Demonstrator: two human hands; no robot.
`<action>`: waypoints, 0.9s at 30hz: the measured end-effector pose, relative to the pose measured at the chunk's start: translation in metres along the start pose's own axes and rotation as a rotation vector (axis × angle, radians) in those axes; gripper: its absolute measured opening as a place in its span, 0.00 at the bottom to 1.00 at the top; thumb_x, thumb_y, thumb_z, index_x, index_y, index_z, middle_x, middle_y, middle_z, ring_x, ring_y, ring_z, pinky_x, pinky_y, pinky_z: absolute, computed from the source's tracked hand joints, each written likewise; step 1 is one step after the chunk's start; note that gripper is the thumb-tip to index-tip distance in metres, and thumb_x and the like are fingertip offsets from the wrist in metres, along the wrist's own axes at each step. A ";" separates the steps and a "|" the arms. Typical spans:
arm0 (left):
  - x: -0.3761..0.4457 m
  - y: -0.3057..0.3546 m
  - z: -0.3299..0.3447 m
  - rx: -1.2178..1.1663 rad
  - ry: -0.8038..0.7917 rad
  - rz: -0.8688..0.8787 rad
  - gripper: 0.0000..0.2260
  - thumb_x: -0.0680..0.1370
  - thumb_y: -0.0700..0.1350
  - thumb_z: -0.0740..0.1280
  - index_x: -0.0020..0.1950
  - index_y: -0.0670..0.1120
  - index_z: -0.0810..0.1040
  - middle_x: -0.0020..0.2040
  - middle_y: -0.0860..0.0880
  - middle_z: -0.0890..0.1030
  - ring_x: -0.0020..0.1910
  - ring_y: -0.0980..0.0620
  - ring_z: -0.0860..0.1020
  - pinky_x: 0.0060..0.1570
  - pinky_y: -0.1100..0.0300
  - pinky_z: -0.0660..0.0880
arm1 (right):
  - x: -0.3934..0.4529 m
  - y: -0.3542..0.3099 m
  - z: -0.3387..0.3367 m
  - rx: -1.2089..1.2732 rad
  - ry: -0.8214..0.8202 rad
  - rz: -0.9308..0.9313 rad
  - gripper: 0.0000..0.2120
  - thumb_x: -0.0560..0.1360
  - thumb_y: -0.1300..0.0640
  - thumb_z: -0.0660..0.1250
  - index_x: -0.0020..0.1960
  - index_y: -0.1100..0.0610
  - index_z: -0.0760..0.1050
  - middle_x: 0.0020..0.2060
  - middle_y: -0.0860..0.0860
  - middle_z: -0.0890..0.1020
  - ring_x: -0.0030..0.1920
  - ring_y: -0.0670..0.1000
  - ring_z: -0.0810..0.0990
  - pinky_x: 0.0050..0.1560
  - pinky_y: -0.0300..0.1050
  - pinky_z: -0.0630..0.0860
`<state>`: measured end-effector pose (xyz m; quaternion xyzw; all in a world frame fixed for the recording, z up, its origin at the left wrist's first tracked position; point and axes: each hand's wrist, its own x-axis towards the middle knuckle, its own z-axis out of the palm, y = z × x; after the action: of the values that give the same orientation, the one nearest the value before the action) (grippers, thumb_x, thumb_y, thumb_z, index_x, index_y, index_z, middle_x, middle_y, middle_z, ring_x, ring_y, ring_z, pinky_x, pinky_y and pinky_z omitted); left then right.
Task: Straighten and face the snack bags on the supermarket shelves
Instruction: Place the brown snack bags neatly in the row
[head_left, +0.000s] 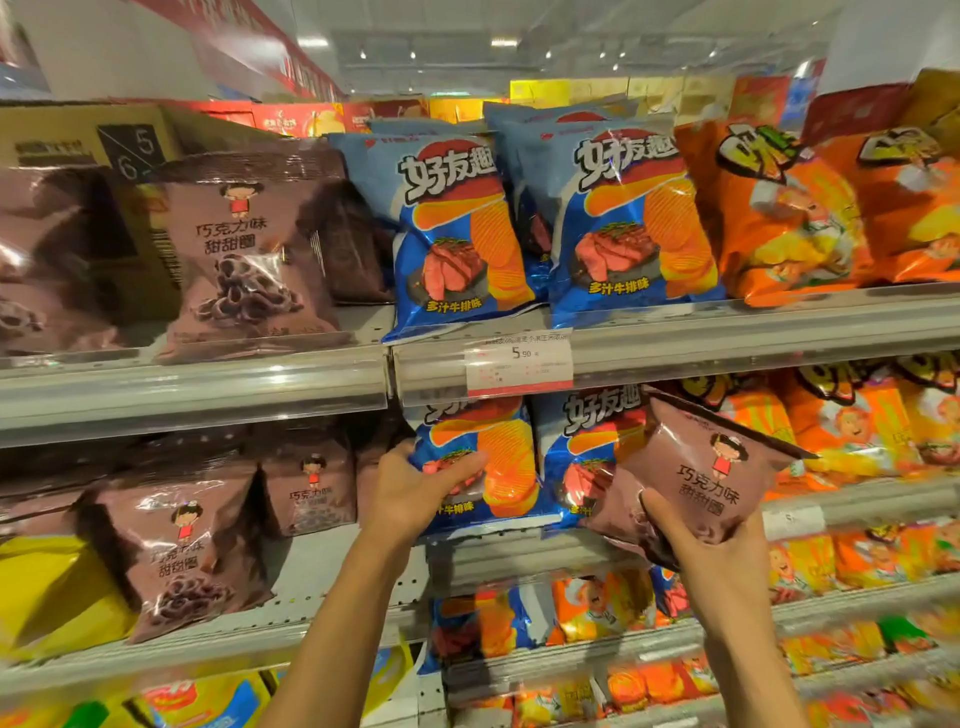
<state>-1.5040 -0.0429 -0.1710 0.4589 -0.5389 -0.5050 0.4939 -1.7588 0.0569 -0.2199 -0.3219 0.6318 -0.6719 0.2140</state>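
My left hand (415, 491) grips the lower left corner of a blue steak-flavour chip bag (493, 462) standing on the middle shelf. My right hand (701, 551) holds a brown chocolate-ring snack bag (701, 473) from below, tilted, in front of a second blue chip bag (582, 452) and away from the shelf. More brown bags stand at the left on the same shelf: one (176, 551) leaning at the front, another (311, 488) further back.
The top shelf carries brown bags (244, 254), two blue chip bags (457, 228) and orange bags (789, 218), with a cardboard box (78, 140) at the left. A price tag (519, 361) sits on the shelf rail. Orange bags (857, 431) fill the right; yellow bags (47, 592) lie low left.
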 end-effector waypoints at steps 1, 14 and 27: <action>0.001 -0.004 0.003 -0.013 0.027 0.006 0.15 0.69 0.42 0.79 0.51 0.37 0.81 0.39 0.47 0.86 0.36 0.54 0.84 0.35 0.67 0.77 | 0.000 0.000 -0.002 -0.002 0.001 -0.001 0.45 0.56 0.35 0.79 0.68 0.48 0.71 0.58 0.49 0.83 0.59 0.55 0.82 0.63 0.63 0.77; 0.005 -0.024 -0.017 0.082 -0.033 0.134 0.15 0.66 0.45 0.78 0.48 0.41 0.79 0.36 0.46 0.84 0.32 0.50 0.81 0.32 0.62 0.77 | 0.003 0.010 -0.017 0.002 -0.068 0.020 0.42 0.58 0.37 0.79 0.68 0.46 0.71 0.55 0.43 0.83 0.57 0.48 0.81 0.63 0.58 0.77; 0.004 -0.046 0.012 0.006 -0.070 0.185 0.11 0.76 0.40 0.73 0.45 0.37 0.72 0.33 0.41 0.77 0.31 0.46 0.74 0.34 0.54 0.72 | 0.005 0.014 -0.024 -0.027 -0.159 0.020 0.41 0.56 0.35 0.78 0.66 0.45 0.72 0.54 0.45 0.84 0.55 0.49 0.82 0.60 0.57 0.79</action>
<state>-1.5169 -0.0487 -0.2169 0.3909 -0.5972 -0.4714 0.5180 -1.7808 0.0688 -0.2331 -0.3709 0.6249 -0.6334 0.2659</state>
